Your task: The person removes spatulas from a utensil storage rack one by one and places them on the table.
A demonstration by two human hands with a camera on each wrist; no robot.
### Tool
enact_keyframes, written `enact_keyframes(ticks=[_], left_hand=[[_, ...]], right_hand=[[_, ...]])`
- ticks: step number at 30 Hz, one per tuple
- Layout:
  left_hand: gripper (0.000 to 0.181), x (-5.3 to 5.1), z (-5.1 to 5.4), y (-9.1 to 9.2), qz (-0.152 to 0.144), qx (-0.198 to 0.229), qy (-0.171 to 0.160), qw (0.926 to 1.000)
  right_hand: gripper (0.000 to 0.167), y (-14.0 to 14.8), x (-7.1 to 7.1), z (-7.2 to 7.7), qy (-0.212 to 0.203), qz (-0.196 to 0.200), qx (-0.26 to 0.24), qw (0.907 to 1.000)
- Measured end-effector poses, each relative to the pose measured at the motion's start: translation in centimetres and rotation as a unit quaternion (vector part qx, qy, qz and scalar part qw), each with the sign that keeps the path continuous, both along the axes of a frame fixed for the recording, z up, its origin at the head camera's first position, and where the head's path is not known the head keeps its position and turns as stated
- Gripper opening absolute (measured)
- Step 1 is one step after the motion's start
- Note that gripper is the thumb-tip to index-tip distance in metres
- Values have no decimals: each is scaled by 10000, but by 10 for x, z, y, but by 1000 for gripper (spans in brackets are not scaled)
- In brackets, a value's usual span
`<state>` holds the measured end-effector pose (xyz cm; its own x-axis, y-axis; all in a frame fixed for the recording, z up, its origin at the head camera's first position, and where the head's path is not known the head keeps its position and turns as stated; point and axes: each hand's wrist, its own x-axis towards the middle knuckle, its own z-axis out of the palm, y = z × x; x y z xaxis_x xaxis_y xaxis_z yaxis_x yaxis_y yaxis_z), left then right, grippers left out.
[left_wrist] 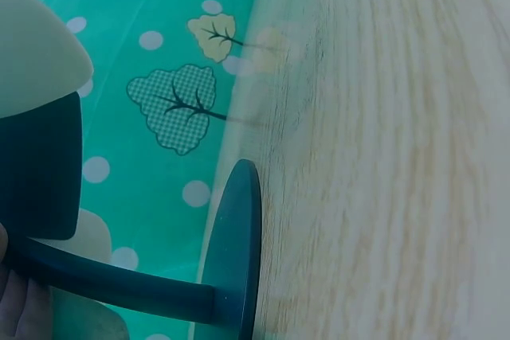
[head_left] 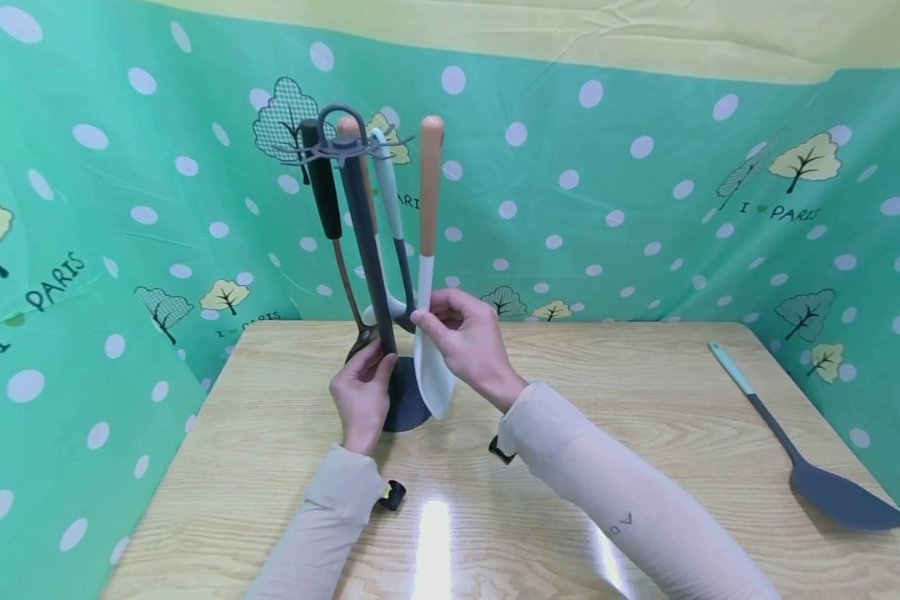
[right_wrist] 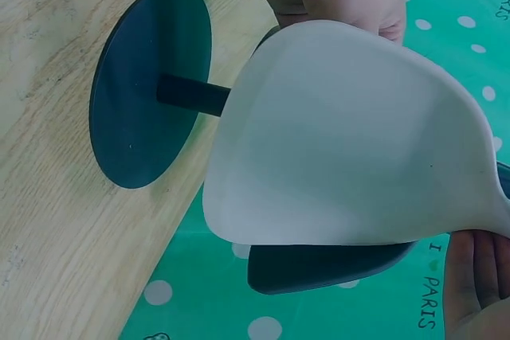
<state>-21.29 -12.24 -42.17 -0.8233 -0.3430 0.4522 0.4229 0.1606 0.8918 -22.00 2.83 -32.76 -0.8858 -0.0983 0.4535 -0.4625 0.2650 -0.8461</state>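
Over the pale wood-grain table (head_left: 607, 375), the right hand (head_left: 474, 340) pinches a white, wooden-handled spatula (head_left: 427, 237) nearly upright beside a round-based dark grey utensil stand (head_left: 364, 233), its pole clasped by fingers of the left hand (head_left: 363, 398).

White spatula (head_left: 425, 271): smooth, matt, plastic-looking blade (right_wrist: 343, 141); smooth, wood-look handle (head_left: 431, 200). Utensil stand (right_wrist: 151, 85): smooth, dark, matt finish. Desk (head_left: 607, 375): wood-grain surface, glossy where light reflects. Backdrop (head_left: 607, 183): smooth printed sheet, slight sheen, lightly creased. Dark spatula (head_left: 840, 498): matt, plastic-looking. Sleeves (head_left: 630, 492): matt cloth.
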Motion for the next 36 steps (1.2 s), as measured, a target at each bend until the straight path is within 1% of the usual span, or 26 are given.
enact_keyframes(ticks=[1, 3, 10, 12, 19, 23, 32, 36], left_hand=[[27, 0, 0, 0, 5, -8, 17, 10000], [27, 0, 0, 0, -8, 11, 46, 10000], [27, 1, 2, 0, -95, 133, 174, 9997], [27, 1, 2, 1, -98, 141, 177, 9997], [27, 0, 1, 1, -163, 239, 248, 9993], [27, 0, 1, 0, -187, 273, 276, 9991], [27, 0, 1, 1, -155, 221, 187, 9995], [27, 0, 1, 0, -174, 251, 167, 9994]], right_hand=[[17, 1, -4, -5, 10, 16, -40, 10000], [17, 2, -4, -7, 17, 47, -109, 9999], [14, 7, -2, -9, -75, 105, -163, 9998], [14, 7, 0, -8, -125, 105, -175, 9997], [15, 8, 20, 12, -130, 192, -194, 9995], [16, 11, 23, 13, -190, 192, -238, 9994], [13, 19, 25, 8, -187, 83, -227, 9995], [11, 24, 27, 6, -284, 24, -184, 9994]])
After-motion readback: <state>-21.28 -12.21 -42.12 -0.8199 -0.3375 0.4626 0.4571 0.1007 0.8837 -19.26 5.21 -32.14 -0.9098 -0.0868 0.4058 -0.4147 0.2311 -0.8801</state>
